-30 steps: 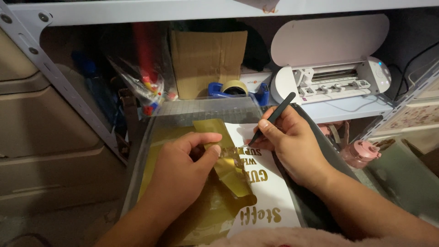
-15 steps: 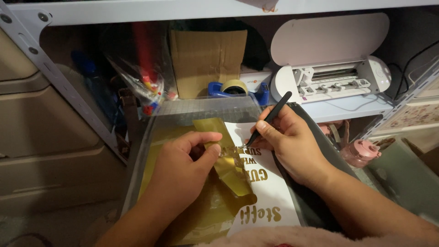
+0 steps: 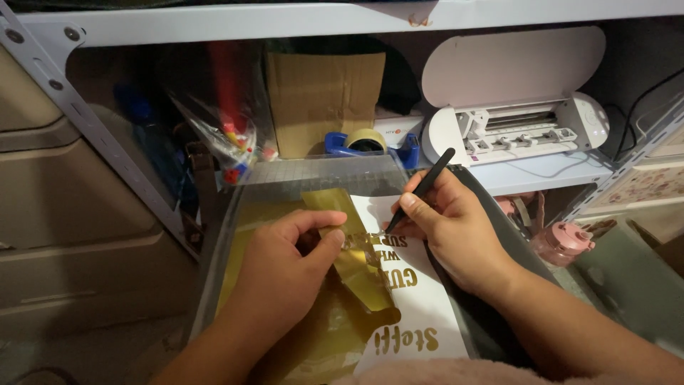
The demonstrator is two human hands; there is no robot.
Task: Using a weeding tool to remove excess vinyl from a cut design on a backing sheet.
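A sheet of gold vinyl (image 3: 335, 335) lies on a clear cutting mat (image 3: 313, 175) in front of me, partly peeled off a white backing (image 3: 434, 321) that carries gold letters. My left hand (image 3: 285, 271) pinches the lifted gold strip (image 3: 356, 257) between thumb and fingers. Gripped like a pen in my right hand (image 3: 456, 228) is a thin black weeding tool (image 3: 427, 185), its tip resting on the gold letters near the peel line.
A white cutting machine (image 3: 513, 107) with its lid up sits on the shelf at back right. A brown cardboard box (image 3: 324, 100), a blue tape dispenser (image 3: 367, 142) and a plastic bag of markers (image 3: 228, 135) stand behind the mat. Beige drawers (image 3: 64, 214) fill the left; a pink bottle (image 3: 563, 239) is at right.
My right hand and the tool have shifted slightly down and left along the letters. My left hand keeps its hold on the gold strip.
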